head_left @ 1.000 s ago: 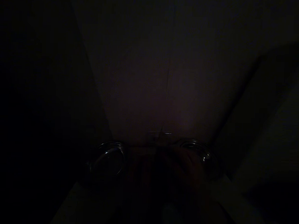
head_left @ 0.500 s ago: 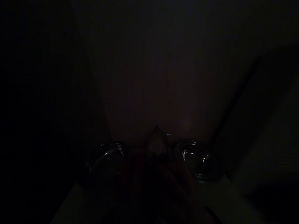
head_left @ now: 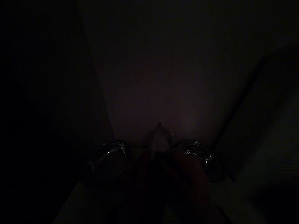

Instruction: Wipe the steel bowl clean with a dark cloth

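The scene is very dark and most outlines are lost. My right hand (head_left: pixel 193 179) shows as a dim reddish shape in the lower middle, its fingers curled inward. My left hand (head_left: pixel 137 168) is barely visible to its left, and its fingers are lost in shadow. Between and just beyond the hands rises a pale, pointed thing (head_left: pixel 160 140), whose kind I cannot make out. It appears to be at my right fingers, but the contact is hidden. A shiny round metal bowl (head_left: pixel 123 150) lies to the left, and another shiny metal bowl (head_left: pixel 210 156) sits partly behind my right hand.
Both bowls stand on a dim, light-coloured surface (head_left: pixel 72 200) whose left edge slants toward me. A flat upright panel (head_left: pixel 140 102) rises behind them. Darker side panels flank it, and a greyish shape (head_left: pixel 286 136) is at the right.
The view has shifted slightly, so the bowls sit a little further right. My right hand and the pale thing have also moved right, with the hand covering more of the right bowl.
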The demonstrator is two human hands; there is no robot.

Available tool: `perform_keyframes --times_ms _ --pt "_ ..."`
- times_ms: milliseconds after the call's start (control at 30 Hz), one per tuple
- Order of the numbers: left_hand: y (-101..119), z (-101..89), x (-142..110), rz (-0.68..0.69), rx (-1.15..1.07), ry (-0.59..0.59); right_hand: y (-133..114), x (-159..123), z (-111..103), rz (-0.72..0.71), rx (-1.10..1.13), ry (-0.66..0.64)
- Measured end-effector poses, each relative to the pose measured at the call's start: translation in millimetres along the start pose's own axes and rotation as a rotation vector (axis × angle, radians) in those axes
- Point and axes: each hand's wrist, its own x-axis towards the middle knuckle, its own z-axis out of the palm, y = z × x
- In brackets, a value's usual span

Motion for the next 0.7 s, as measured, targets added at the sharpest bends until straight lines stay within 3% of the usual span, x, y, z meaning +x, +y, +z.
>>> perform_keyframes --times_ms 133,400,500,700 --pt "-1 -0.1 -3 -0.017 -0.003 -0.009 10 3 -1 0.116 0.073 -0.027" --pt "4 -2.7 3 -0.008 0.008 -0.008 -12 -4 5 0.049 0.051 -0.007" --pt "6 -2.4 1 -0.017 0.016 -0.023 -4 0 4 0.031 0.054 -0.007" --pt "4 1.2 -6 -0.041 0.027 -0.048 14 11 -2 0.183 0.095 -0.023"
